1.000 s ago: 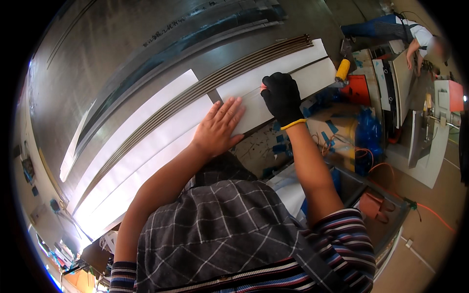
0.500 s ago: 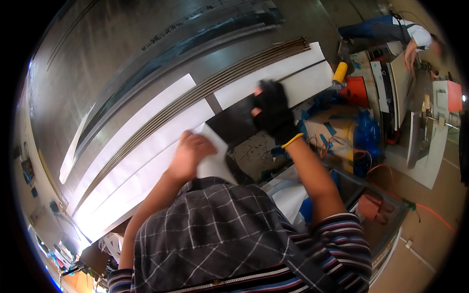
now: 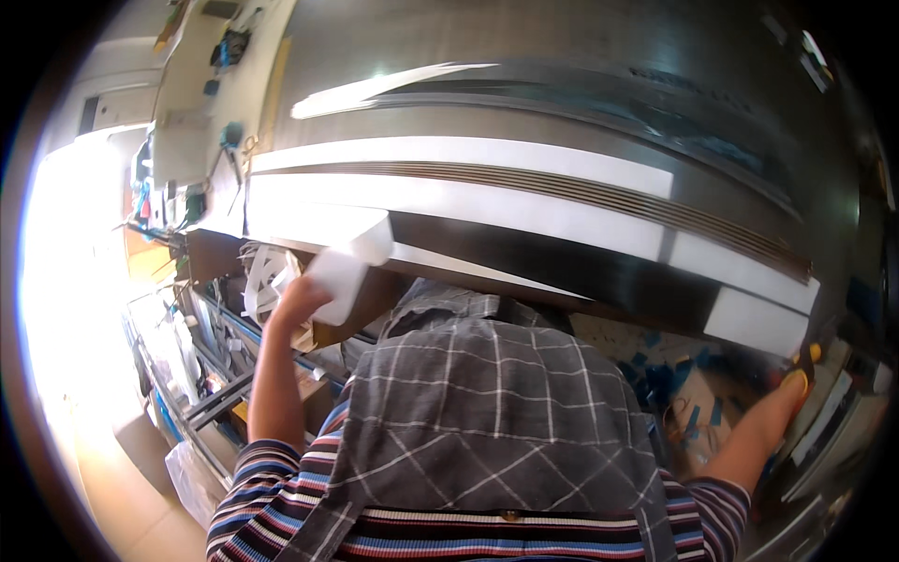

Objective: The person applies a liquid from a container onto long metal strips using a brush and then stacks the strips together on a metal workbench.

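Note:
My bare left hand [image 3: 302,298] is closed on the end of a white sheet [image 3: 339,283], which bends over the near edge of the worktable. A narrow white tail of that sheet runs right, across a dark strip [image 3: 562,262] on the table. My right hand [image 3: 798,373], in a black glove with a yellow cuff, is stretched out to the far right, by the end of another white sheet [image 3: 758,318]. Its fingers are dark and hard to make out; something yellow [image 3: 813,353] shows beside them. Long thin brown rods [image 3: 524,183] lie bundled along the white sheets behind.
The large grey metal tabletop [image 3: 524,37] stretches away at the back, with a clear-film-like strip [image 3: 655,122] on it. Below its edge, at right, stands a cardboard box [image 3: 698,417] with blue scraps. At left are a metal frame [image 3: 220,403] and a bright opening.
The view has swung left. My left hand has drawn the white sheet's end back past the near edge, while my right hand has moved from the dark strip to the far right.

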{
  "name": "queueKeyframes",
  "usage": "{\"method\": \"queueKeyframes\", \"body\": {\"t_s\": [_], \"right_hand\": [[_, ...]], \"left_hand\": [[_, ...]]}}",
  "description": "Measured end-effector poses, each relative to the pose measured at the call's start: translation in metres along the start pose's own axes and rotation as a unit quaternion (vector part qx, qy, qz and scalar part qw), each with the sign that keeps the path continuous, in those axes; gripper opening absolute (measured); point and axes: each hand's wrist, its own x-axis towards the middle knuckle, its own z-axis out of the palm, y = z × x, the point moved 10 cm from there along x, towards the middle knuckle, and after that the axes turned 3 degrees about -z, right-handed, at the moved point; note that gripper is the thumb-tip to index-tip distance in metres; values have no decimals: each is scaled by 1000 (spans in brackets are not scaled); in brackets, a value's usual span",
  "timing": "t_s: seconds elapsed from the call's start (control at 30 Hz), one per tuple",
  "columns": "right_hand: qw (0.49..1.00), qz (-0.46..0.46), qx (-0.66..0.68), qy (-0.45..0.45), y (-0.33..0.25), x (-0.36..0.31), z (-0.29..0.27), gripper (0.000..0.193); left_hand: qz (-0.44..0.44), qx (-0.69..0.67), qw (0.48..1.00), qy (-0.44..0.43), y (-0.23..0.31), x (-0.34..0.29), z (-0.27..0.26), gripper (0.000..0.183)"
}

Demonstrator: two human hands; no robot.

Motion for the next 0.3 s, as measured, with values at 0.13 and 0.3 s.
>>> {"method": "queueKeyframes", "body": {"t_s": [0.13, 0.3], "right_hand": [[987, 106, 89, -80, 28, 22, -12, 69], [961, 83, 254, -66, 120, -19, 20, 74]], "left_hand": [[209, 21, 968, 138, 125, -3, 31, 27], [114, -110, 977, -143, 195, -2, 60, 34]]}}
